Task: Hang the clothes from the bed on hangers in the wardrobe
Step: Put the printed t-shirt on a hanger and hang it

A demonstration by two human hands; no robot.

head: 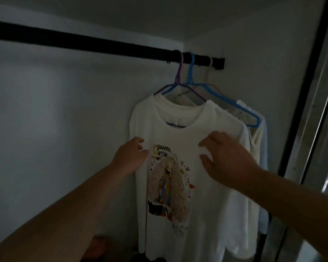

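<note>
Both hands, left hand (130, 156) and right hand (223, 157), loose-fingered on the printed T-shirt (178, 167); smoothing evenly downward should square it on the purple hanger (175, 86).

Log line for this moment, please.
printed white T-shirt on purple hanger, on rail | left hand, right hand open at chest

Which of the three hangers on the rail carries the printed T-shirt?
The purple hanger, leftmost on the rail; the printed T-shirt hangs from it, while the blue hanger and pale hanger sit behind.

left hand (130, 157): raised, fingers loose | right hand (225, 157): raised, fingers spread
</note>
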